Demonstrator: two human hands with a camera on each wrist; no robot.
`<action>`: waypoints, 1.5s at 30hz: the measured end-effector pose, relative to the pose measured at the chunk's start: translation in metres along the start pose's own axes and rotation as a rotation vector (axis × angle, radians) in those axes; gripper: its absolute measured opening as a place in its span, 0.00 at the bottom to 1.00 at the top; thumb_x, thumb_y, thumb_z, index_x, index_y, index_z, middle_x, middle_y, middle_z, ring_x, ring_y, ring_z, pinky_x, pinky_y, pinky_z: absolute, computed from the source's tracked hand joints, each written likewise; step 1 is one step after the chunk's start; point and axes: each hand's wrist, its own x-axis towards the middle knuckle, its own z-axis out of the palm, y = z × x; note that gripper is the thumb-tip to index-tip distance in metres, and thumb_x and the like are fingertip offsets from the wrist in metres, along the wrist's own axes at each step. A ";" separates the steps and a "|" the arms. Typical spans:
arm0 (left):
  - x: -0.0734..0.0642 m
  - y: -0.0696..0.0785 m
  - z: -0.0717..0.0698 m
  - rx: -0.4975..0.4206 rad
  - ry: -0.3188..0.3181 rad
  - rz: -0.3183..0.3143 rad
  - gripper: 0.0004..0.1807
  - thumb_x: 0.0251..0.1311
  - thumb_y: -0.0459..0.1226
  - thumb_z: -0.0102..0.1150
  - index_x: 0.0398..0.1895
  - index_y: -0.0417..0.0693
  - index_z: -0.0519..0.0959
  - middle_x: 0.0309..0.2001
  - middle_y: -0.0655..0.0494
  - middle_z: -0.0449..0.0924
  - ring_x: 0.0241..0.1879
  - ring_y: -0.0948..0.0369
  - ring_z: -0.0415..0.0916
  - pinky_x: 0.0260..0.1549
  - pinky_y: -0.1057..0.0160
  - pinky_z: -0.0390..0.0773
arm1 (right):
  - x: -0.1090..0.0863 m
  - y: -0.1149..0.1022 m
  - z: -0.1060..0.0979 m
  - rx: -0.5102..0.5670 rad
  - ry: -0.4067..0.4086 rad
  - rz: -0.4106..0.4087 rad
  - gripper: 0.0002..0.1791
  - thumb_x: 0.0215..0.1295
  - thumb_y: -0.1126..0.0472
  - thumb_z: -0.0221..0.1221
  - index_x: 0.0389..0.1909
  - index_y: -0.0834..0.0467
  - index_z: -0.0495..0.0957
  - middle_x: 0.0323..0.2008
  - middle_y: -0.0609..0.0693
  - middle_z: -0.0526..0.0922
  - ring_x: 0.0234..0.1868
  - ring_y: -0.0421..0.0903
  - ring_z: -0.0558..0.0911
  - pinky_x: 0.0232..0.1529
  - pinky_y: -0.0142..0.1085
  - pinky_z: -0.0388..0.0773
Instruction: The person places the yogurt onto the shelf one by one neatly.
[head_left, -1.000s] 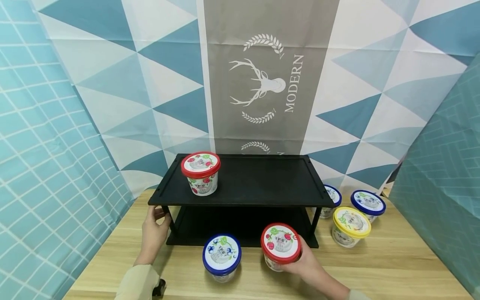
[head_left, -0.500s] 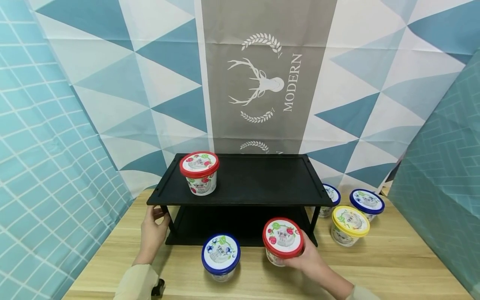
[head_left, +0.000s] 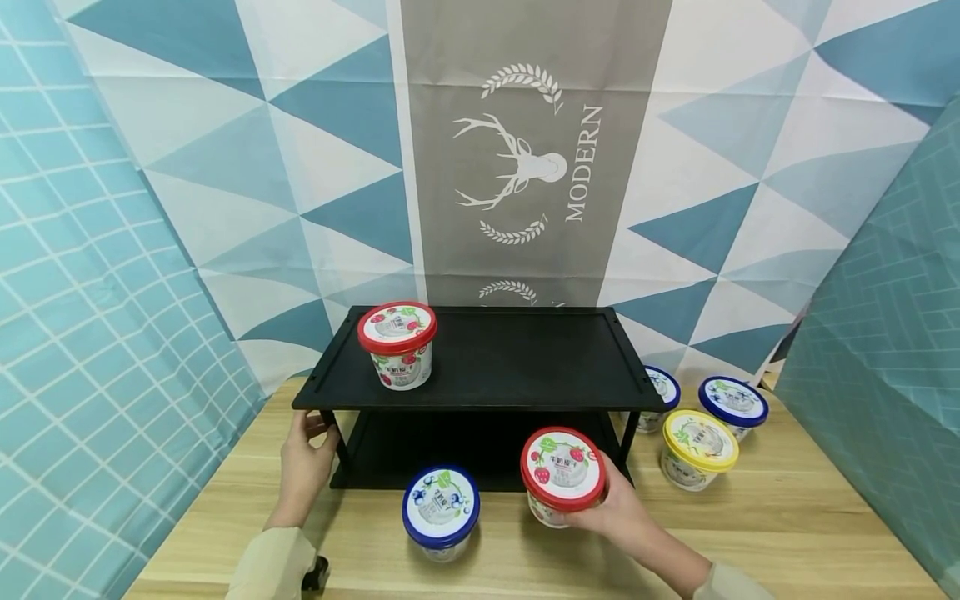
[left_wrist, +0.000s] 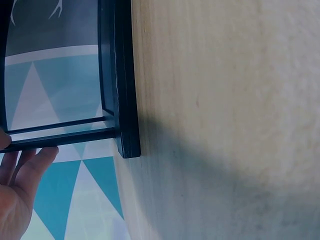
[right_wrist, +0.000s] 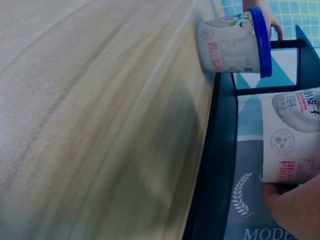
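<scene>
My right hand (head_left: pixel 618 507) grips a red-lidded tub (head_left: pixel 564 469) with strawberry pictures, upright in front of the rack's lower shelf. In the right wrist view a gap shows between that tub (right_wrist: pixel 287 142) and the wooden table. At the black two-tier rack (head_left: pixel 517 358), my left hand (head_left: pixel 303 467) holds the front left post, thumb on one side and fingers on the other in the left wrist view. Another red-lidded tub (head_left: pixel 397 346) stands on the top shelf at the left. Between my hands, a blue-lidded tub (head_left: pixel 441 510) sits on the table before the rack.
To the right of the rack stand a yellow-lidded tub (head_left: pixel 699 450) and two blue-lidded ones, one (head_left: pixel 733 402) farther right and one (head_left: pixel 663 392) partly behind the rack's corner. Patterned cloth (head_left: pixel 322 167) hangs behind and at both sides of the wooden table (head_left: pixel 787 517).
My right hand has raised the red-lidded tub and brought it slightly toward the rack. The left hand keeps its hold on the post, and the other tubs stay where they were.
</scene>
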 end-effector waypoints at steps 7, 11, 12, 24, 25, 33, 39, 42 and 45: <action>0.000 0.000 0.000 -0.006 -0.009 -0.004 0.24 0.61 0.27 0.50 0.61 0.46 0.63 0.46 0.36 0.75 0.49 0.39 0.75 0.42 0.45 0.75 | -0.001 -0.011 -0.003 -0.032 -0.016 -0.011 0.51 0.35 0.65 0.75 0.64 0.59 0.60 0.57 0.57 0.73 0.57 0.49 0.73 0.54 0.38 0.71; 0.000 0.000 0.000 -0.007 -0.011 -0.002 0.24 0.61 0.27 0.50 0.61 0.46 0.63 0.46 0.36 0.74 0.50 0.40 0.75 0.42 0.45 0.75 | -0.002 -0.017 -0.005 -0.027 -0.023 -0.024 0.51 0.36 0.65 0.75 0.65 0.59 0.59 0.58 0.57 0.72 0.58 0.51 0.73 0.55 0.40 0.70; 0.000 0.000 0.000 -0.007 -0.010 -0.003 0.24 0.61 0.27 0.50 0.61 0.46 0.63 0.46 0.36 0.74 0.50 0.39 0.75 0.42 0.45 0.75 | -0.002 -0.019 -0.006 -0.020 -0.025 -0.026 0.51 0.36 0.66 0.75 0.65 0.59 0.59 0.58 0.58 0.72 0.58 0.51 0.72 0.55 0.40 0.71; -0.002 0.004 -0.003 -0.005 -0.031 -0.021 0.24 0.62 0.28 0.50 0.62 0.47 0.62 0.47 0.36 0.73 0.51 0.38 0.74 0.41 0.46 0.76 | -0.001 -0.036 -0.007 -0.016 -0.007 0.008 0.50 0.37 0.64 0.75 0.64 0.55 0.60 0.58 0.56 0.73 0.56 0.51 0.73 0.50 0.44 0.78; -0.002 0.004 -0.003 -0.007 -0.033 -0.022 0.25 0.62 0.28 0.50 0.62 0.47 0.62 0.47 0.36 0.73 0.52 0.38 0.73 0.40 0.46 0.76 | -0.001 -0.037 -0.007 -0.010 -0.010 0.004 0.49 0.38 0.65 0.75 0.64 0.55 0.61 0.58 0.56 0.73 0.56 0.51 0.73 0.50 0.44 0.78; -0.002 0.005 -0.003 -0.011 -0.034 -0.015 0.25 0.62 0.28 0.49 0.62 0.47 0.62 0.47 0.35 0.73 0.51 0.37 0.73 0.40 0.46 0.77 | -0.001 -0.043 -0.013 -0.018 -0.070 -0.082 0.46 0.42 0.62 0.73 0.64 0.57 0.59 0.58 0.58 0.72 0.56 0.52 0.73 0.51 0.41 0.77; -0.002 0.004 -0.003 -0.005 -0.032 -0.005 0.25 0.62 0.28 0.50 0.62 0.47 0.62 0.47 0.35 0.73 0.51 0.37 0.74 0.40 0.45 0.77 | 0.000 -0.050 -0.015 -0.027 -0.079 -0.104 0.46 0.43 0.62 0.72 0.64 0.60 0.58 0.58 0.60 0.71 0.56 0.53 0.73 0.51 0.41 0.77; -0.002 0.004 -0.003 -0.006 -0.036 -0.009 0.25 0.62 0.28 0.50 0.62 0.47 0.62 0.47 0.35 0.73 0.51 0.37 0.73 0.39 0.46 0.77 | 0.001 -0.054 -0.015 -0.038 -0.075 -0.106 0.46 0.43 0.61 0.72 0.64 0.59 0.58 0.59 0.59 0.71 0.56 0.53 0.72 0.50 0.41 0.78; -0.002 0.004 -0.003 -0.009 -0.042 -0.015 0.25 0.62 0.28 0.50 0.62 0.47 0.62 0.48 0.36 0.73 0.52 0.38 0.73 0.39 0.46 0.77 | 0.002 -0.057 -0.015 -0.034 -0.080 -0.108 0.46 0.43 0.61 0.72 0.64 0.58 0.58 0.59 0.59 0.71 0.56 0.53 0.72 0.50 0.40 0.78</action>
